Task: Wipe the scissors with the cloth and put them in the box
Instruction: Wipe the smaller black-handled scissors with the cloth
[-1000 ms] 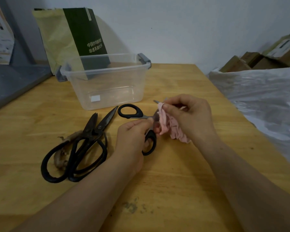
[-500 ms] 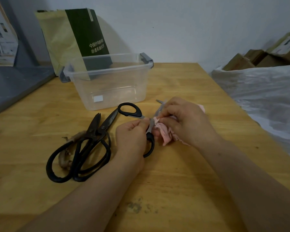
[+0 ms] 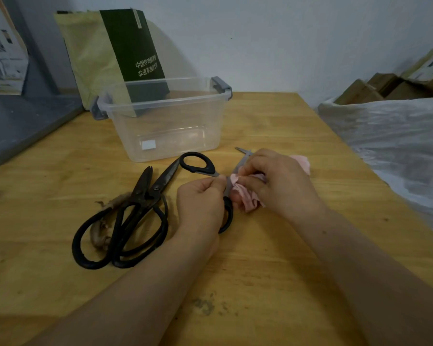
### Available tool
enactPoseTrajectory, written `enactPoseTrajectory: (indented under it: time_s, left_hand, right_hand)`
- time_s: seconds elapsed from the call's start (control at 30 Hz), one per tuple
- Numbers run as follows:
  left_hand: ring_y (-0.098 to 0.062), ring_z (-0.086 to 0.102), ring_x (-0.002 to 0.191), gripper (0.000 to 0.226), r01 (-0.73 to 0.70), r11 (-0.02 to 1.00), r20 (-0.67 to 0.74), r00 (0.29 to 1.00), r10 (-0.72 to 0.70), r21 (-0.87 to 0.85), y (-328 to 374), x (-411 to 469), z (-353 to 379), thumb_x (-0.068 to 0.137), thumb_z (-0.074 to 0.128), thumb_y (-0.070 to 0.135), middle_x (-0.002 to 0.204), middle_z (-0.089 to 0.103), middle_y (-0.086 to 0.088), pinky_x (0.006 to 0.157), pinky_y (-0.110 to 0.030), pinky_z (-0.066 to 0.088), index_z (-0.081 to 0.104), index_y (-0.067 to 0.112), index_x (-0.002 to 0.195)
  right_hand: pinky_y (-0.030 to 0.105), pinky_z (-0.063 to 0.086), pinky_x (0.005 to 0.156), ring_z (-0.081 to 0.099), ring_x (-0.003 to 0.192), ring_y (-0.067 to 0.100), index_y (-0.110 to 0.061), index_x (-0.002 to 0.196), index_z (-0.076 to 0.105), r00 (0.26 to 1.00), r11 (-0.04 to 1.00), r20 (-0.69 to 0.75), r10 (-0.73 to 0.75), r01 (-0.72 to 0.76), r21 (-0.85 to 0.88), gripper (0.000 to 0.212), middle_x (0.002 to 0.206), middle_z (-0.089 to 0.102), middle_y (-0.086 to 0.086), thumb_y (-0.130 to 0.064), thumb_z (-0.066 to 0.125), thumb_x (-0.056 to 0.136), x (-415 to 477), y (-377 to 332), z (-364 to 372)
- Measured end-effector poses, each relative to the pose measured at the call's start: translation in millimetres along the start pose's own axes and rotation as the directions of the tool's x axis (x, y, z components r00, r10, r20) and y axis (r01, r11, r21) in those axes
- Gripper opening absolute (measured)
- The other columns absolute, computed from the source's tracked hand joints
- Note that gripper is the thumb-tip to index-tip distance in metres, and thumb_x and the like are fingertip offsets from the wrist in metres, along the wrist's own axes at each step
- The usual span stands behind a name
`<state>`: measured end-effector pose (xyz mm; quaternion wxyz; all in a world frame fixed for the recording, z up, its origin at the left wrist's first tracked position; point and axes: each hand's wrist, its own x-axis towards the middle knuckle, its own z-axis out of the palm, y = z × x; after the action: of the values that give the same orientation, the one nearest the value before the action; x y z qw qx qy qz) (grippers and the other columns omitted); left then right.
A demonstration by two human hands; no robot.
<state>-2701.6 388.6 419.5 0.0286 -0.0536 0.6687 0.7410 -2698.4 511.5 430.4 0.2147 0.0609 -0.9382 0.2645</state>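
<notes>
My left hand (image 3: 201, 201) grips the open scissors (image 3: 205, 168) near the pivot | my right hand (image 3: 273, 181) pinches the cloth (image 3: 245, 198) on a blade | box (image 3: 165, 131) just behind, on the table (image 3: 260, 270)

You got a dim, flat picture with muted colours. Light reached you from the left: the green bag (image 3: 125, 46) cast a soft grey shadow rightward on the wall (image 3: 285, 33). Shadows on the bench (image 3: 273, 116) were faint and soft-edged. The clear box (image 3: 170, 126) showed weak glints, the plastic sheet (image 3: 385, 136) a pale sheen. Wide-angle bending curved the bench edges, and your forearms (image 3: 360, 270) near the bottom looked soft and smeared
</notes>
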Motion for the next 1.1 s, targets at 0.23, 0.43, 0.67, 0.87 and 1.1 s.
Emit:
enactPoseTrajectory:
  time_s: [0.23, 0.43, 0.67, 0.87, 1.1]
  left_hand:
    - [-0.017, 0.060, 0.058, 0.029, 0.010, 0.994, 0.062, 0.998, -0.003, -0.111, 1.8, 1.2, -1.6, 0.091, 0.058, 0.010, 0.061, 0.067, -0.008, 0.061, -0.029, 0.051, 0.071, 0.008, 0.065]
    - [-0.018, 0.061, 0.066, 0.018, 0.039, 0.974, 0.048, 0.998, -0.029, -0.224, -0.2, 3.7, -2.1, 0.087, 0.062, 0.008, 0.069, 0.068, -0.007, 0.067, -0.031, 0.053, 0.071, 0.013, 0.072]
    - [-0.016, 0.067, 0.080, 0.009, 0.067, 0.968, 0.055, 0.997, -0.056, -0.242, -1.3, 5.1, -1.0, 0.083, 0.067, 0.007, 0.084, 0.071, -0.005, 0.077, -0.028, 0.055, 0.070, 0.010, 0.091]
    - [-0.014, 0.069, 0.067, 0.008, 0.066, 0.966, 0.068, 0.996, -0.051, -0.251, 2.3, 4.5, -0.7, 0.085, 0.064, 0.005, 0.073, 0.073, -0.006, 0.058, -0.022, 0.056, 0.071, 0.009, 0.082]
    - [-0.009, 0.063, 0.051, 0.019, 0.039, 0.970, 0.074, 0.997, -0.021, -0.239, 3.9, 3.2, 0.6, 0.088, 0.061, 0.005, 0.058, 0.066, -0.003, 0.051, -0.016, 0.051, 0.069, 0.008, 0.071]
  right_hand:
    - [0.030, 0.055, 0.075, 0.066, 0.080, 0.011, -0.022, 0.076, 0.068, 0.952, 0.879, -0.029, 0.305, -0.270, 0.393, 0.008, 0.079, 0.070, -0.007, -0.023, 0.072, 0.083, -1.3, 3.3, -7.0]
    - [0.040, 0.059, 0.072, 0.071, 0.071, 0.017, -0.016, 0.080, 0.069, 0.922, 0.778, 0.140, 0.360, -0.380, 0.500, 0.009, 0.074, 0.073, 0.003, -0.016, 0.078, 0.076, -2.7, -2.2, -6.1]
    - [0.053, 0.057, 0.075, 0.072, 0.078, 0.027, -0.015, 0.087, 0.071, 0.911, 0.741, 0.206, 0.357, -0.410, 0.532, 0.016, 0.078, 0.074, 0.008, -0.019, 0.079, 0.074, -2.6, -2.0, -2.6]
    - [0.012, 0.034, 0.036, 0.050, 0.037, -0.004, -0.021, 0.078, 0.066, 0.933, 0.826, 0.167, 0.318, -0.359, 0.434, 0.012, 0.054, 0.061, -0.011, -0.025, 0.064, 0.089, 2.0, 0.5, 3.1]
    - [0.031, 0.047, 0.055, 0.064, 0.068, 0.026, -0.016, 0.086, 0.068, 0.925, 0.860, 0.083, 0.372, -0.377, 0.345, 0.024, 0.078, 0.070, 0.010, -0.037, 0.057, 0.092, 7.4, -1.4, 8.9]
